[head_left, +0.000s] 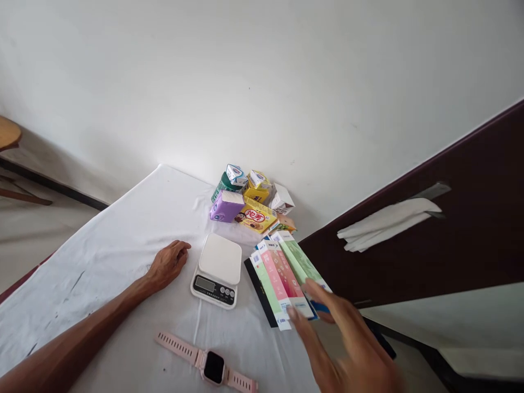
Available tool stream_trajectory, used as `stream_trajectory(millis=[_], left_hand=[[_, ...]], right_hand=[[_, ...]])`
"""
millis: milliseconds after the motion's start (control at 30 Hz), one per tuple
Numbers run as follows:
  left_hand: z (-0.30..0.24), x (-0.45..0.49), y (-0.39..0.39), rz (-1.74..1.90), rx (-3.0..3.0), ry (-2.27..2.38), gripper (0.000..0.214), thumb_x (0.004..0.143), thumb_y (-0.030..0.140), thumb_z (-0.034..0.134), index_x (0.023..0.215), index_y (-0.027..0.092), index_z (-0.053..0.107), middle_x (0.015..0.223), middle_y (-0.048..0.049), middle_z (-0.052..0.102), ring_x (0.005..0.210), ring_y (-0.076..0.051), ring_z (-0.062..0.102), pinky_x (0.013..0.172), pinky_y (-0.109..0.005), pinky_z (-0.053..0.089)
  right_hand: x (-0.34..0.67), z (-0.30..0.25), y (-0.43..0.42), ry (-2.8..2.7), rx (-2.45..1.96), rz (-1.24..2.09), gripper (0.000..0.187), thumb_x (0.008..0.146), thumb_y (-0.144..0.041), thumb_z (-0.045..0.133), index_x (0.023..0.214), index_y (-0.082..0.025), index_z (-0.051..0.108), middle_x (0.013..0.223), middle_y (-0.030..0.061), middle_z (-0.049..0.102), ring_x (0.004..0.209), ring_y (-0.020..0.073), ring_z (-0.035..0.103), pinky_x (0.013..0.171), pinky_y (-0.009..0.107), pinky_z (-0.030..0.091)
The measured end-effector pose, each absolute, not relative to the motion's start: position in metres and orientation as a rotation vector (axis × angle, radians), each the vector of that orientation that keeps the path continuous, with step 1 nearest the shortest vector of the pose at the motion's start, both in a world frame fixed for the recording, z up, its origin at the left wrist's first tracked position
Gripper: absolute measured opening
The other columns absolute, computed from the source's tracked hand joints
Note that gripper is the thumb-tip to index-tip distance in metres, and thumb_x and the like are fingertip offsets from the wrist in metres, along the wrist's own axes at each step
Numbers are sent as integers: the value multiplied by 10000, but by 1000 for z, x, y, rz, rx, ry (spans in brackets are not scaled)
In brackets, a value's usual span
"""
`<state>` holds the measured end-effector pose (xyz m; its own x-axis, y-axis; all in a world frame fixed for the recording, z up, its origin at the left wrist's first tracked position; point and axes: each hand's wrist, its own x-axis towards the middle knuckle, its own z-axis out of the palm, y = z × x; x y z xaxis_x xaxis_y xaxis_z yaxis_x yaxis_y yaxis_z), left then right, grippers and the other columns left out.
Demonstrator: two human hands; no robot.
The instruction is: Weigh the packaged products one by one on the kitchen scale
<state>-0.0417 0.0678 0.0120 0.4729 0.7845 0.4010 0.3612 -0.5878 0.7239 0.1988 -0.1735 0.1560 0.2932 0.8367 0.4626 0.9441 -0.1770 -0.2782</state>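
Note:
My left hand (168, 263) rests on the white cloth just left of a kitchen scale (221, 259), its fingers curled together with nothing visible in them. The scale's white platform is bare and its display looks blank. My right hand (347, 338), slightly blurred, reaches over the near end of several long flat cartons, thumb and fingers spread apart. A pink carton (284, 273) lies on top between pale green ones, such as the green carton (301, 256). Whether my fingertips touch the cartons I cannot tell. A black flat item (261, 292) shows beneath their left side.
Near the front lies a pink-strapped smartwatch (213, 367). Toward the wall stand a purple pack (227, 206), a yellow box (257, 214), a green container (223, 188) and a white box (282, 199). A white cloth (388, 221) hangs on a dark door's handle at right.

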Motion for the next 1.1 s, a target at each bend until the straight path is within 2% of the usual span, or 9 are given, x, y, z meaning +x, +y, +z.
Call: stream_trajectory(millis=[67,100,267,433,600,767,933,1033,1100], left_hand=[[13,-42,68,999,2159,925,251,959,264,427,1109,180,609,936,-66,676,755,-190,660,689,-316,514],[13,-42,68,1000,2157,915,250,961,266,426,1109,179,608,929,-65,674,750,-190,659,678,-314,511],[14,-42,68,1002,2154,910,251,966,276,433,1100,169,617,910,-63,671,733,-191,653,659,-313,505],[14,-42,68,1004,2146,918,245,962,270,431,1099,178,612,912,-57,668,742,-187,654,686,-313,512],[14,-42,68,993,2135,918,240,951,259,439,1101,184,611,912,-50,662,739,-180,650,667,-301,504],[14,-41,68,983,2116,942,253,965,284,438,1115,181,614,926,-60,670,751,-193,656,686,-320,515],[14,-40,69,970,2084,981,267,986,308,419,1091,192,636,1012,-84,709,863,-228,681,783,-367,526],[15,-40,69,969,2056,1002,286,989,318,409,1104,195,640,1002,-82,713,880,-233,679,807,-379,524],[18,-40,69,962,2039,1015,290,981,336,422,1102,196,646,999,-80,716,883,-235,678,814,-384,526]], right_hand=[[224,157,-152,-1441,-2236,-438,639,964,-639,438,1313,-137,623,1205,181,681,1141,379,610,915,533,525],[235,153,-142,-1436,-2321,-434,673,972,-651,396,1280,-100,632,1166,200,690,1112,384,619,891,517,527],[252,114,-120,-1427,-2609,-418,625,1002,-613,378,1191,-76,636,1114,228,686,1066,386,645,811,455,517],[255,93,-119,-1380,-2397,-409,781,974,-719,322,1248,-42,600,1162,257,670,1129,390,627,903,474,505],[243,94,-112,-1285,-2152,-358,839,913,-788,408,1289,-58,581,1196,244,652,1148,392,609,970,514,487],[203,88,-92,-1537,-1940,-50,568,957,-592,553,1342,-176,535,1246,160,635,1157,321,601,971,477,501],[183,66,-70,-1689,-1849,59,456,980,-483,569,1334,-200,521,1183,129,637,1099,308,596,940,501,509],[186,60,-62,-1733,-1810,31,449,976,-458,589,1337,-201,520,1186,130,643,1089,310,602,940,521,514],[191,61,-65,-1732,-1771,-30,539,954,-478,626,1391,-194,488,1241,148,635,1144,326,590,968,540,507]])
